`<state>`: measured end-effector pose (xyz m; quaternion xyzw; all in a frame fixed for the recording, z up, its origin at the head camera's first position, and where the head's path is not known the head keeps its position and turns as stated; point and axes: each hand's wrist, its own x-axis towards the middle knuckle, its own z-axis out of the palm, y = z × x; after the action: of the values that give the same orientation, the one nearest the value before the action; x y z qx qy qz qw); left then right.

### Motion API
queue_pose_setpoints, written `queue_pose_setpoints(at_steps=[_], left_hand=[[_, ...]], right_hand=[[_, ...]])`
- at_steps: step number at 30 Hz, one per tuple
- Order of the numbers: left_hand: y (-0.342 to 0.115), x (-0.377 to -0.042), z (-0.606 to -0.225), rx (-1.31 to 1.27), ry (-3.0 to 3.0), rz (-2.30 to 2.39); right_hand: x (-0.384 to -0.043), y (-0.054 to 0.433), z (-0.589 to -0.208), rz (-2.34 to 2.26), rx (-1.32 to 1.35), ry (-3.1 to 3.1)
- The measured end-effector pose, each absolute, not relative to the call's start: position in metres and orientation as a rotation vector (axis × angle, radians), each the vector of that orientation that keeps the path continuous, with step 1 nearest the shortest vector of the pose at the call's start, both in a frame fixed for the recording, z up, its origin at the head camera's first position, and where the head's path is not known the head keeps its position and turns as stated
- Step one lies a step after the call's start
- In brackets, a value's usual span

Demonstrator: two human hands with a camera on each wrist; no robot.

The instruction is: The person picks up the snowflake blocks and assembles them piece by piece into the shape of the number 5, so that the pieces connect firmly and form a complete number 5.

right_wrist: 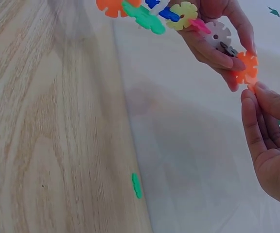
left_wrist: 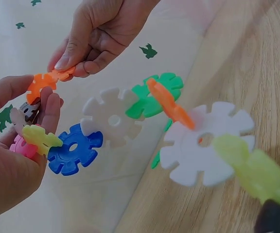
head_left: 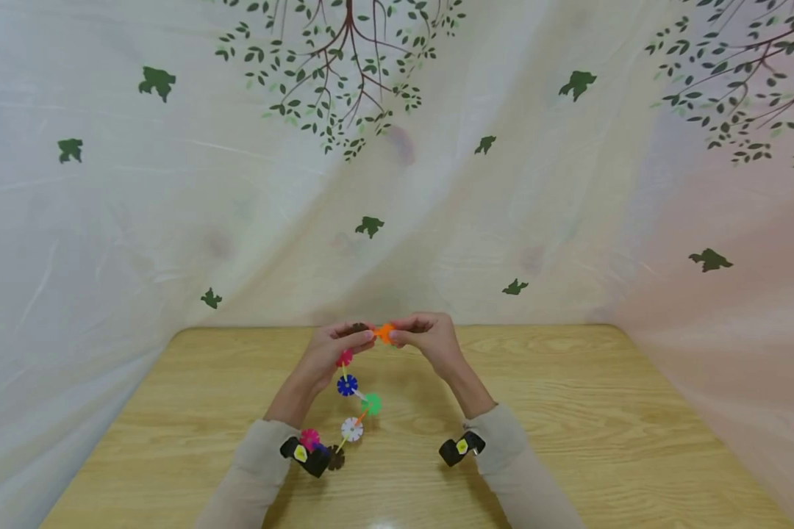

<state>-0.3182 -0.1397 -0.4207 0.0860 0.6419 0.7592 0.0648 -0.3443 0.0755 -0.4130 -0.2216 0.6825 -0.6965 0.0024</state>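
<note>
My left hand [head_left: 320,355] pinches an orange interlocking disc [left_wrist: 41,88] at the end of a chain of notched plastic discs. From that hand hang linked pieces, among them a blue disc [head_left: 347,385], a green disc [head_left: 371,404] and a white disc [head_left: 352,429]. A brown disc [head_left: 335,458] and a pink disc [head_left: 309,439] sit lower, by the left wrist strap. My right hand [head_left: 435,344] pinches a second orange disc [left_wrist: 63,74] between thumb and fingers. Both orange discs touch edge to edge; how deeply their slots engage, I cannot tell.
The wooden table [head_left: 569,419] lies below the hands. Near its far edge rests a loose green disc [right_wrist: 136,186]. A pale cloth [head_left: 437,242] with printed leaves and birds hangs behind it. Black straps with cameras [head_left: 463,447] are on both wrists.
</note>
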Motion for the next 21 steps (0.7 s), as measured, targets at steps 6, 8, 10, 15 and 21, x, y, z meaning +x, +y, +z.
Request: queue_pose_setpoints(at_steps=[6,8,10,15,21], left_hand=[[-0.1397,-0.3193,-0.4209,0.305,1.937,2.278],[-0.14,-0.3185,-0.4209,0.315,1.934,2.28],[-0.1405,-0.3178,-0.4206,0.323,1.937,2.282],[-0.1415,-0.3167,-0.4188,0.318,1.969,2.274],[-0.1365,-0.3165,-0.4201,0.307,1.96,2.309]], right_hand=[[-0.3444,0.0779,-0.4107,-2.153,-0.737,2.159],[-0.3441,0.0779,-0.4099,-2.144,-0.755,2.167],[-0.3438,0.0773,-0.4094,-2.147,-0.765,2.167],[-0.3429,0.0732,-0.4106,-2.189,-0.761,2.146],[-0.3407,0.0701,-0.4119,-2.218,-0.75,2.185]])
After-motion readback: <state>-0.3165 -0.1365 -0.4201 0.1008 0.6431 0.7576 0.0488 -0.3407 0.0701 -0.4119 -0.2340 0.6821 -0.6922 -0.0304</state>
